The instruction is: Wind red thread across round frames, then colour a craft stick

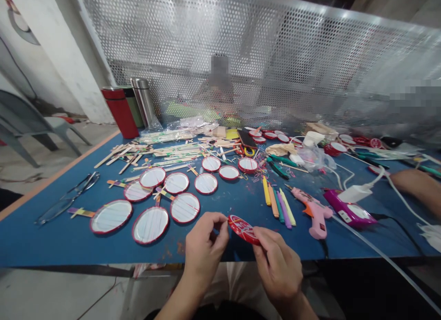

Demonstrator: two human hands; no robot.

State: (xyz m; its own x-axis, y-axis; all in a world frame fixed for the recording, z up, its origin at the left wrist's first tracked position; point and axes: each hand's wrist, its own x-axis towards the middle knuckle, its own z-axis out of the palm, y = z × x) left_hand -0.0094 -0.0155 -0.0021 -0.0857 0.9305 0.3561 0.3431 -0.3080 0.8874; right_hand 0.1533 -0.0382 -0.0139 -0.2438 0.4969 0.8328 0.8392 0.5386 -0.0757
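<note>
So we've got the red disc (242, 229) up in the air, lower centre of the frame, sitting between our two hands over the near edge of the blue tabletop (223, 202). Our right hand (280, 265) grips it by its right end, thumb and fingers pinching the rim. The left hand (203, 246) is curled, thumb and fingertips drawn together right by the disc's left edge — we can't tell whether there's anything thin between them.

Handling-wise, we'd guess it's light and fairly stiff, a bit slippery since the face looks glossy, and it might dent or crease if squeezed hard. Best hold is the rim, fingers on opposite sides, rather than pressing the middle.

Nearby: white discs with red rims (150, 225) left of the hands, markers (274, 201) up and to the right, then the pink glue gun (312, 209) past those.
</note>
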